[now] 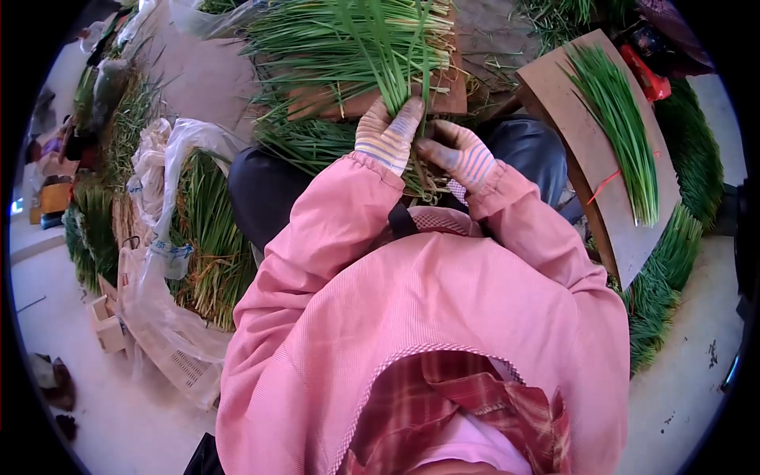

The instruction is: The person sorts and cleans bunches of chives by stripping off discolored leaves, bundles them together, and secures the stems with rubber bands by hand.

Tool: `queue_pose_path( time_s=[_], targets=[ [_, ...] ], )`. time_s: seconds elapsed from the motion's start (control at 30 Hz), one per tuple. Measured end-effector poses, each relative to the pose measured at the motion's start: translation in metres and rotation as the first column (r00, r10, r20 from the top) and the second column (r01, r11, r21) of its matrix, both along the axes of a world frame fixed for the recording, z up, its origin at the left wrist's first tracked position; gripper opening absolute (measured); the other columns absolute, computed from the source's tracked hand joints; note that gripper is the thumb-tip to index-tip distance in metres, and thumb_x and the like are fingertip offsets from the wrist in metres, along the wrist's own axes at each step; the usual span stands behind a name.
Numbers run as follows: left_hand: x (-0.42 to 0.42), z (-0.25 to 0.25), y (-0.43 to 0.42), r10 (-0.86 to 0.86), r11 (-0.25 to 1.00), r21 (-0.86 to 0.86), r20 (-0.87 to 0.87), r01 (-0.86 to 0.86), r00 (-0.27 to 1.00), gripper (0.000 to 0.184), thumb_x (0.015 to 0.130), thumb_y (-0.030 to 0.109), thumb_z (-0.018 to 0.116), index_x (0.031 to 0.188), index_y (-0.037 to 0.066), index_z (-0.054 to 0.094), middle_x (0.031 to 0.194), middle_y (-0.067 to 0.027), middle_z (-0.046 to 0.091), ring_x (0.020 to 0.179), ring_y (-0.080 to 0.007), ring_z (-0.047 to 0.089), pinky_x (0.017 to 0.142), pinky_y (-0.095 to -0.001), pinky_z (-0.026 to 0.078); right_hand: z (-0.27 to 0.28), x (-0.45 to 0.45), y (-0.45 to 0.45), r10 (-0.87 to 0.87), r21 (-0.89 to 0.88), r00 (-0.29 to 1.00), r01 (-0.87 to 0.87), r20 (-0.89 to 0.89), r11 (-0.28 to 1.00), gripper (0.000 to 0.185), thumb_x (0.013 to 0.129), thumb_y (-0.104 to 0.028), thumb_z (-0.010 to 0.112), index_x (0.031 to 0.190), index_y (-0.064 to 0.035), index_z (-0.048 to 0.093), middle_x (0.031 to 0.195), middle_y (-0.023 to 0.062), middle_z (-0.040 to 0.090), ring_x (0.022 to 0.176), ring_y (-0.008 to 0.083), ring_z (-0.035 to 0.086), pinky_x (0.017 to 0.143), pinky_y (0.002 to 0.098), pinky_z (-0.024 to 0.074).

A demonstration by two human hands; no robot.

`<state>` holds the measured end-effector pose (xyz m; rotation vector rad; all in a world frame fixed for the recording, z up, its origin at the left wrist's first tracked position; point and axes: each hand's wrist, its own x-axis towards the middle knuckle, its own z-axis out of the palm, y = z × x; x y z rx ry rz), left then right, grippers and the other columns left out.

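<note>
My left hand [388,133], in a striped knit glove with bare fingertips, is closed around a small bunch of green chives [389,75], whose leaves point away from me. Close beside it on the right, my right hand [457,150] wears a matching glove. Its thumb and fingers are curled together near the lower ends of the bunch; what they pinch is hidden. Just beyond my hands, a thick pile of chives [317,43] lies on a brown board [455,91], pale stem ends to the right. More loose leaves [305,142] lie below that board, between my knees.
On the right, a tilted board [554,87] carries a chive bundle [621,131] and a red tie [606,184]. A red object [645,73] lies behind it. Left stands a plastic-lined crate [170,360] with upright chives [207,229]. More chives [665,269] are heaped at the right.
</note>
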<state>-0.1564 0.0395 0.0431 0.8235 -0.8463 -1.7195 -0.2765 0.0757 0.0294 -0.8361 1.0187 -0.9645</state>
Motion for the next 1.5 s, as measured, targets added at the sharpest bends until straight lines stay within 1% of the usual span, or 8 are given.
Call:
queue_pose_path(
  time_s=[0.27,0.4,0.53,0.67,0.73,0.9,1.1,1.5],
  targets=[
    [0.031,-0.022,-0.028,0.374,0.908,-0.135,-0.169,-0.397,0.912,0.03,0.079,0.022,0.06,0.099,0.005,0.045,0.099,-0.0128,0.053,0.087,-0.0236,0.054,0.077,-0.0366,0.047,-0.029,0.027,-0.042,0.014,-0.25,0.942,-0.103,-0.334,0.963,0.018,0.077,-0.014,0.057,0.09,-0.0008,0.056,0.071,0.0013,0.057,0.064,0.0077,0.049,0.058,0.0247,0.042],
    [0.081,-0.005,-0.059,0.691,0.703,-0.373,0.152,-0.606,0.707,0.029,0.078,0.024,0.059,0.099,0.007,0.047,0.101,-0.0125,0.053,0.09,-0.0262,0.054,0.081,-0.0394,0.046,-0.028,0.024,-0.04,0.036,-0.202,0.474,-0.442,-0.88,0.874,0.028,0.073,-0.029,0.058,0.078,-0.0018,0.055,0.067,0.0174,0.056,0.062,0.0314,0.055,0.058,0.036,0.0434],
    [0.141,0.084,-0.079,0.745,0.359,-0.572,-0.3,-0.737,0.595,0.034,0.08,0.032,0.056,0.097,0.004,0.048,0.098,-0.0107,0.055,0.089,-0.0274,0.055,0.075,-0.0391,0.046,-0.039,-0.012,-0.037,0.467,0.318,0.017,-0.712,-0.884,0.626,0.04,0.07,-0.041,0.06,0.084,-0.0038,0.058,0.077,0.0184,0.058,0.077,0.0351,0.055,0.069,0.0382,0.0445],
    [0.172,0.084,-0.077,0.714,0.386,-0.593,-0.292,-0.706,0.636,0.034,0.074,0.034,0.062,0.09,0.007,0.049,0.086,-0.0084,0.057,0.081,-0.0231,0.057,0.067,-0.037,0.049,-0.024,-0.052,-0.091,-0.234,-0.391,0.385,-0.407,-0.893,0.826,0.018,0.077,-0.02,0.056,0.085,-0.0038,0.056,0.074,0.0171,0.056,0.072,0.0318,0.055,0.064,0.0331,0.0448],
    [0.168,0.053,-0.071,0.504,0.842,-0.083,-0.233,-0.533,0.832,0.027,0.074,0.027,0.062,0.094,0.01,0.056,0.067,-0.0008,0.056,0.061,-0.0151,0.054,0.055,-0.0309,0.047,-0.012,-0.066,-0.141,-0.472,-0.543,0.269,-0.421,-0.839,0.726,0.018,0.076,-0.018,0.054,0.09,-0.0064,0.055,0.078,0.0162,0.056,0.073,0.0339,0.053,0.064,0.039,0.0438],
    [0.086,-0.016,-0.067,0.207,0.966,0.232,-0.446,-0.111,0.871,0.019,0.078,0.029,0.058,0.088,0.013,0.056,0.048,0.0064,0.018,0.041,-0.0076,0.019,0.042,-0.0243,0.019,-0.013,-0.07,-0.204,-0.273,-0.216,-0.046,-0.493,-0.961,0.843,0.044,0.076,-0.027,0.057,0.114,-0.0121,0.042,0.102,0.0193,0.05,0.095,0.0363,0.048,0.077,0.0406,0.0419],
    [0.068,-0.031,-0.06,0.338,0.879,0.44,-0.301,-0.184,0.892,0.012,0.083,0.025,0.052,0.095,0.021,0.054,0.067,0.0043,0.053,0.058,-0.0133,0.05,0.054,-0.0296,0.046,-0.002,-0.064,-0.221,-0.203,-0.054,-0.187,-0.592,-0.961,0.804,0.025,0.076,-0.023,0.056,0.095,-0.0075,0.052,0.081,0.0177,0.055,0.08,0.0354,0.054,0.069,0.0403,0.0446],
    [0.094,-0.043,-0.067,0.584,0.805,0.338,-0.309,-0.487,0.751,0.013,0.085,0.014,0.049,0.097,0.01,0.051,0.068,-0.0052,0.056,0.056,-0.0184,0.052,0.052,-0.0316,0.046,-0.02,-0.071,-0.142,-0.323,-0.181,-0.038,-0.764,-0.946,0.619,0.045,0.067,-0.002,0.049,0.109,-0.0176,0.049,0.098,0.0151,0.054,0.087,0.0329,0.054,0.072,0.0392,0.0454]
  ],
)
